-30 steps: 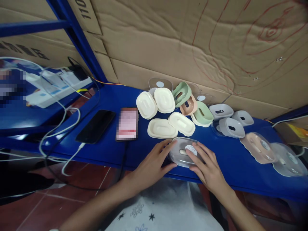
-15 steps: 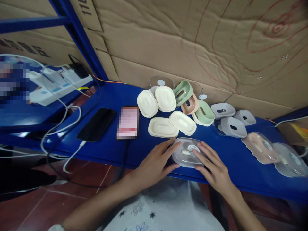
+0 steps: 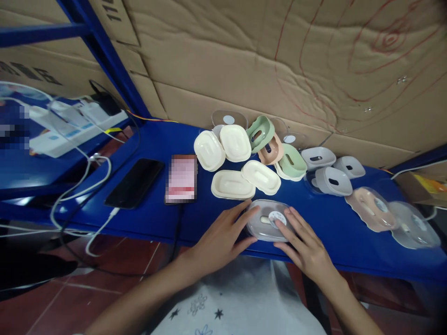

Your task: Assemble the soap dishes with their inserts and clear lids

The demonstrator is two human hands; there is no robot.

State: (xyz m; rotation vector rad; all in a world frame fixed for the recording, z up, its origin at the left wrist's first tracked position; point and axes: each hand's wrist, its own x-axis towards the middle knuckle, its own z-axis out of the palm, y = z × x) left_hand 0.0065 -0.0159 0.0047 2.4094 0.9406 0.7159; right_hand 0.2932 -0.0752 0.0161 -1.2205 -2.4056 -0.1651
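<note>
A grey oval soap box with a clear lid (image 3: 261,229) lies at the front edge of the blue table, a round white sticker on its top. My left hand (image 3: 225,232) grips its left end, thumb at the near side and fingers over the far left corner. At the right end, my right hand (image 3: 305,242) holds it with fingers over the lid and one fingertip at the sticker; the thumb is on the near side. Just beyond lie cream oval trays (image 3: 233,184). Green slotted trays (image 3: 292,160) and a pink one (image 3: 271,150) are stacked loosely behind them.
Grey slotted trays (image 3: 335,181) sit to the right, beside a lidded pink box (image 3: 372,209) and another clear-lidded box (image 3: 415,225). On the left lie a black phone (image 3: 134,184), a phone with a lit screen (image 3: 180,179) and white cables. A cardboard wall (image 3: 209,60) stands behind.
The whole view has shifted slightly. My right thumb has slid a little left along the near side of the soap box; both hands stay on it.
</note>
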